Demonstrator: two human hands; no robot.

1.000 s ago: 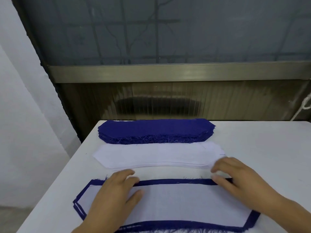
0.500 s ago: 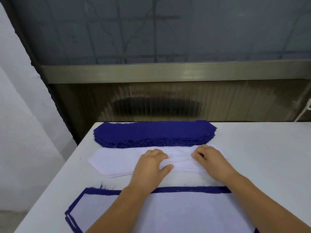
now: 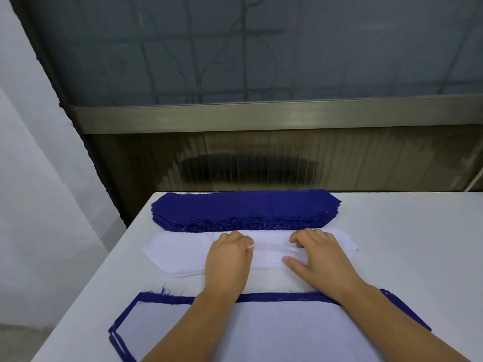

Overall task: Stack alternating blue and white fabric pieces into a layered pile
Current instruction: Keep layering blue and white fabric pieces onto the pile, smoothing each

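A thick stack of blue fabric pieces [image 3: 245, 210] lies at the table's far edge. Just in front of it is a flat stack of white fabric pieces [image 3: 177, 252]. Both my hands are on the white stack's middle. My left hand [image 3: 230, 259] has its fingers curled and pinches a raised fold of the top white piece. My right hand [image 3: 321, 259] pinches the same piece between curled fingers and thumb, and the cloth is wrinkled between the hands. Nearest me lies the layered pile [image 3: 274, 333], a white piece on top with blue edges showing around it; my forearms cross over it.
The white table [image 3: 418, 244] stretches bare to the right of the stacks. Its left edge drops off beside a white wall [image 3: 39, 205]. Behind the table are a dark ribbed panel [image 3: 261, 163] and a metal rail under a window.
Both hands left the near layered pile and moved forward onto the white stack. They drew closer together at its middle and gathered the top white piece into a fold.
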